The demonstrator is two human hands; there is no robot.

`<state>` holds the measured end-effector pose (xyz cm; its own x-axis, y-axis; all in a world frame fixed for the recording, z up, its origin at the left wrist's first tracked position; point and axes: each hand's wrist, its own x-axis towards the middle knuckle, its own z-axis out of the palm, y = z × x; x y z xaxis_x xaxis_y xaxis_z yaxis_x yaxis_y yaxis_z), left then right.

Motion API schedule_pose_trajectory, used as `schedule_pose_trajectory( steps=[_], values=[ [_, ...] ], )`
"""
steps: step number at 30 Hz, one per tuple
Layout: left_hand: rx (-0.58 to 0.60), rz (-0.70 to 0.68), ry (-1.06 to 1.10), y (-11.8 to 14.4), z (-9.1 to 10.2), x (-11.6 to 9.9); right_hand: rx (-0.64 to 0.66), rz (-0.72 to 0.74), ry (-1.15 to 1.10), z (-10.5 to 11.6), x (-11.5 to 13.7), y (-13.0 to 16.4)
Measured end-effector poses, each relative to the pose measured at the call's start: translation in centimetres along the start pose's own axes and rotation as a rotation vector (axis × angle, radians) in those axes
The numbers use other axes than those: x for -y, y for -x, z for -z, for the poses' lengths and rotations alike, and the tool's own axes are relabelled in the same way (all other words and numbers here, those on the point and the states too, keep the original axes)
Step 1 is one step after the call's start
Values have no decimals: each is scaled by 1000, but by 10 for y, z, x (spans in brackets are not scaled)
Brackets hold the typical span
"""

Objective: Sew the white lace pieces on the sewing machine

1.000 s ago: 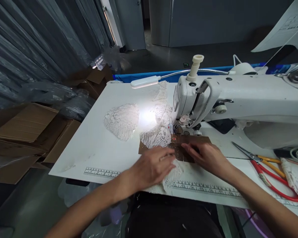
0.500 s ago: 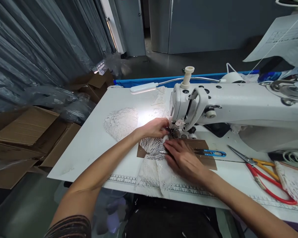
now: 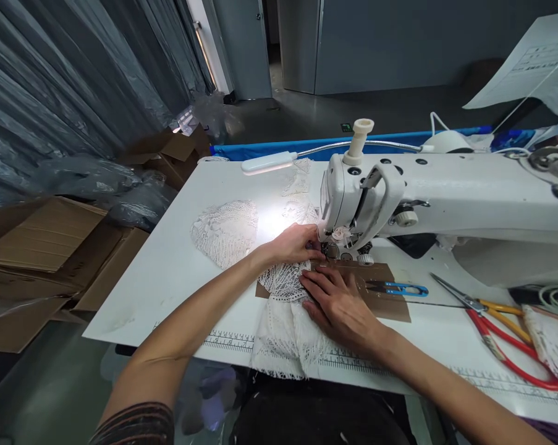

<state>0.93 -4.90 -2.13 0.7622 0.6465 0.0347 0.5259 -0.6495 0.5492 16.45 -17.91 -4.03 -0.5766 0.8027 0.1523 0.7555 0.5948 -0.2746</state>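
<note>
White lace (image 3: 283, 281) partly hidden under flat right hand (image 3: 338, 303); left hand's (image 3: 295, 242) grip unclear

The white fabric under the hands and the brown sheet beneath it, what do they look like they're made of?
The white fabric looks like openwork lace, probably cotton or synthetic: holes and net patterning show, and the hem is scalloped. The brown sheet looks like thin matte card or stiff paper: it lies flat, with straight cut edges. The right hand presses flat on both; the left hand holds lace by the needle.
</note>
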Motion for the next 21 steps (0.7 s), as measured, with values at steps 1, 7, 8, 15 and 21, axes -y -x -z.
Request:
schedule_pose_trajectory(
  steps=[1, 7, 8, 15, 21],
  values=[
    [21, -13, -3, 1, 3, 0, 0, 1, -6, 0, 0, 0],
    [10, 79, -147, 7, 10, -4, -21, 7, -55, -1, -3, 3],
    [7, 82, -149, 8, 10, -5, -31, 9, -61, 0, -4, 3],
    [-54, 42, -139, 14, 21, -3, -110, 32, -92, 13, -10, 12],
    [-44, -68, -168, 3, 20, -4, -198, 72, -131, 23, -18, 28]
  ],
)
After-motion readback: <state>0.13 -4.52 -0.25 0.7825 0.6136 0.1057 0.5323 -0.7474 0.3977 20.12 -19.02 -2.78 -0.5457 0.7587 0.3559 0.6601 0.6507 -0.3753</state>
